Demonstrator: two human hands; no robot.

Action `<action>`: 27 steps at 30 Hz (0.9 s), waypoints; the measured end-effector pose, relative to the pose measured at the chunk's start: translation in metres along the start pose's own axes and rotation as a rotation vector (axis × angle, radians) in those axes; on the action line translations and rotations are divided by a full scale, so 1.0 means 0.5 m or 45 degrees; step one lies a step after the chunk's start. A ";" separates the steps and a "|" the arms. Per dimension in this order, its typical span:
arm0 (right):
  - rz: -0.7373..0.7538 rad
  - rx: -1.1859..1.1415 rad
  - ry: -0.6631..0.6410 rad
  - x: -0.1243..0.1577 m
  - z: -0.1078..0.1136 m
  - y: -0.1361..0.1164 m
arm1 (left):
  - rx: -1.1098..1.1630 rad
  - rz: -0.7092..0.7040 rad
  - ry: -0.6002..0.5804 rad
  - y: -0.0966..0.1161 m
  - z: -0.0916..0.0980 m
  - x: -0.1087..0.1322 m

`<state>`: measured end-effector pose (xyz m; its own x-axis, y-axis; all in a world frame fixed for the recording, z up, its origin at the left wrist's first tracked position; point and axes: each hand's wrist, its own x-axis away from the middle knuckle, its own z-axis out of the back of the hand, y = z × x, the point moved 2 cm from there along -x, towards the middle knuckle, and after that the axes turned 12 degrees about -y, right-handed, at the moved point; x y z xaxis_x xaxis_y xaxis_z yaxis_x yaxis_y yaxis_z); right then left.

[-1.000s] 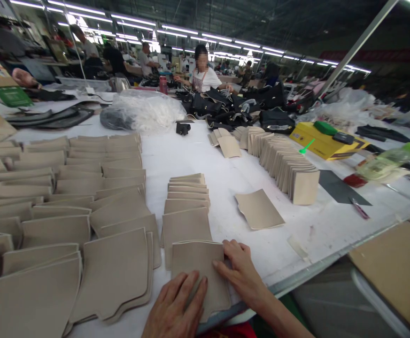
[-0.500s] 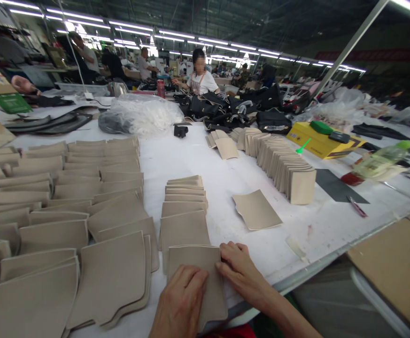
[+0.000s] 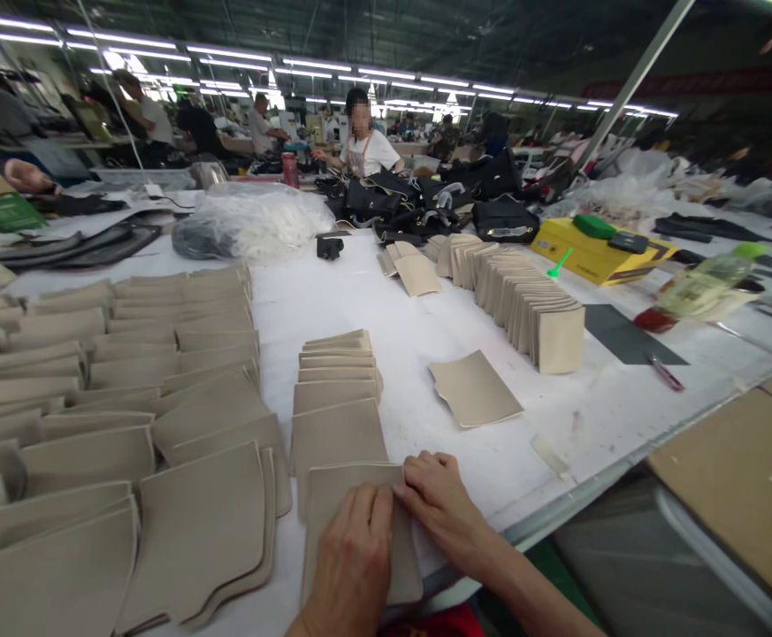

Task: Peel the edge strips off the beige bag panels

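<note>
A flat beige panel (image 3: 339, 491), which looks like leather, lies at the table's near edge. My left hand (image 3: 354, 553) rests on its face, fingers bent and pressed together, the fingertips partly hidden. At the panel's upper right edge, my right hand (image 3: 442, 504) has thumb and fingers closed on it. Just beyond is an overlapping row of similar beige panels (image 3: 339, 429). One separate panel (image 3: 477, 389) lies flat to the right of that row.
Many overlapping beige panels (image 3: 203, 522) cover the left side. A long row of smaller beige pieces (image 3: 561, 341) stands at right, near a dark sheet (image 3: 624, 334), a yellow box (image 3: 598, 252) and a bottle (image 3: 704, 287). Black bags (image 3: 418, 203) are heaped farther back, before a co-worker.
My left hand has moved up the panel, closer to my right hand's fingers. The right hand stays at the panel's upper right edge. The whole view has shifted slightly.
</note>
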<state>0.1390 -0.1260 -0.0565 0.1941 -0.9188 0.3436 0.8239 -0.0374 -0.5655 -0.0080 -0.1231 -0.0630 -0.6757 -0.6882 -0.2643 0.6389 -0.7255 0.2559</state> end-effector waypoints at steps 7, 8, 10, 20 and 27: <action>0.000 -0.013 0.034 -0.007 -0.004 0.004 | -0.102 0.044 0.005 0.010 -0.001 -0.008; 0.000 -0.017 0.041 -0.007 -0.004 0.004 | -0.060 0.045 -0.001 0.007 -0.001 -0.008; 0.003 -0.025 0.053 -0.007 -0.005 0.003 | 0.060 0.045 -0.007 0.000 -0.001 -0.006; 0.008 -0.049 0.080 -0.006 -0.010 0.006 | 0.543 0.196 -0.096 -0.033 -0.004 0.022; 0.002 -0.048 0.071 -0.008 -0.007 0.004 | 0.423 0.142 0.047 -0.026 0.003 0.010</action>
<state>0.1381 -0.1237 -0.0618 0.1644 -0.9394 0.3008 0.8030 -0.0496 -0.5939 -0.0199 -0.1171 -0.0661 -0.5910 -0.7672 -0.2492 0.5492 -0.6090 0.5723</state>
